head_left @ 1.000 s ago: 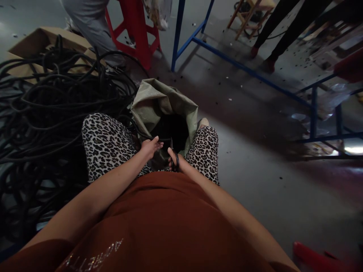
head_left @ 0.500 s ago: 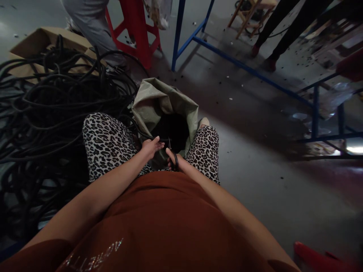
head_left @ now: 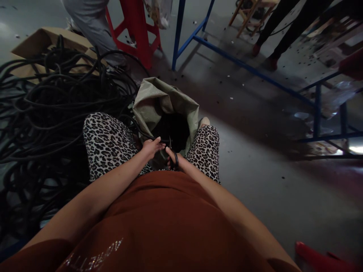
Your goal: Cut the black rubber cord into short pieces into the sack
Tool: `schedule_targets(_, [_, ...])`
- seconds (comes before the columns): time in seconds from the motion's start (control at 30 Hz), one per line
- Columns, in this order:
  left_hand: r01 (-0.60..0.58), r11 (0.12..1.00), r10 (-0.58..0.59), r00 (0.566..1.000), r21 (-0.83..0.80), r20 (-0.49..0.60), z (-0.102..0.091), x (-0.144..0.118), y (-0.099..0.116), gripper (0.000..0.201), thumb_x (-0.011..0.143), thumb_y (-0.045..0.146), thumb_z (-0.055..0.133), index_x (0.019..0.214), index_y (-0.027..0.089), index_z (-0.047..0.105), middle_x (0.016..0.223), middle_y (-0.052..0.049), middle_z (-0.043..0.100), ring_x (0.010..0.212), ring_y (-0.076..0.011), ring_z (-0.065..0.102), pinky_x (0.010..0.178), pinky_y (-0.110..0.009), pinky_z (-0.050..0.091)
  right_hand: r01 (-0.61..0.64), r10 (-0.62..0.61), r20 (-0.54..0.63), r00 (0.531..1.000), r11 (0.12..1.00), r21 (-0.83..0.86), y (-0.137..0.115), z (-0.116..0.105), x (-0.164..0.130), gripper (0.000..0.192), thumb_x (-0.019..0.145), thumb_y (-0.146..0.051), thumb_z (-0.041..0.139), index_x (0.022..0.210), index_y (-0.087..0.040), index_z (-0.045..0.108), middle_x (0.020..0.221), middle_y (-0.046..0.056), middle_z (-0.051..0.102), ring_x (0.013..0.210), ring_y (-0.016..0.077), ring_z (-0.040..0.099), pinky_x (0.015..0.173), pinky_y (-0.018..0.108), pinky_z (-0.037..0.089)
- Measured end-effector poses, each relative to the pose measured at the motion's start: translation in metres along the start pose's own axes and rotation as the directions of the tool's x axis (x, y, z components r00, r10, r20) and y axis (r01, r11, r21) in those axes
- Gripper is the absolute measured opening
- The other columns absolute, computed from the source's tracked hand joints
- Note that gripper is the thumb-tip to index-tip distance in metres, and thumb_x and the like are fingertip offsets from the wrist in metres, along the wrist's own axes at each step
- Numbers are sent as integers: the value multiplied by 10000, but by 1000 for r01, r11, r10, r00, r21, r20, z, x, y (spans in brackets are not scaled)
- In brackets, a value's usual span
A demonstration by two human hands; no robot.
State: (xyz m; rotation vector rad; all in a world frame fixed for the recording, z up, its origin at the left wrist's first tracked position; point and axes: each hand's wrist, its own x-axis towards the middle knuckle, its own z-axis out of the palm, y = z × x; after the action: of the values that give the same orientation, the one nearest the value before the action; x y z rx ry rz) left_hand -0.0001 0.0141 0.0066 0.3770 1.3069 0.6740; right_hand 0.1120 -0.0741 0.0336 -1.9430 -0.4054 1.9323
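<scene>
While both hands meet between the knees | cable heap (head_left: 53, 109): floor, far left | left hand (head_left: 151, 146): fingers pinch black cable (head_left: 147, 136) | scissors (head_left: 173, 158): gripped by right hand (head_left: 173, 158), just beside cable | sack (head_left: 167, 109): open, just beyond hands
</scene>
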Motion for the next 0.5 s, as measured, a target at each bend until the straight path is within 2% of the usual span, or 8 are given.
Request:
schedule_targets(0.27, [-21, 1000, 20, 999, 21, 29, -1, 1, 0, 248, 805, 167, 652, 783, 160, 405, 580, -54, 608, 611, -211, 679, 677, -374, 552, 52, -51, -19, 999, 998, 46, -2, -1, -5, 591, 867, -688, 360, 731, -131, 504, 501, 4, 490, 373, 92, 497, 309, 154, 285])
schedule_targets(0.5, [2, 1000, -2, 1000, -20, 31, -2, 3, -2, 284, 766, 195, 700, 806, 146, 423, 625, -63, 621, 621, -211, 680, 694, -388, 552, 89, -85, -45, 995, 990, 113, -4, 0, -9, 540, 869, -642, 436, 685, -136, 479, 436, -41, 433, 300, 67, 417, 296, 166, 336])
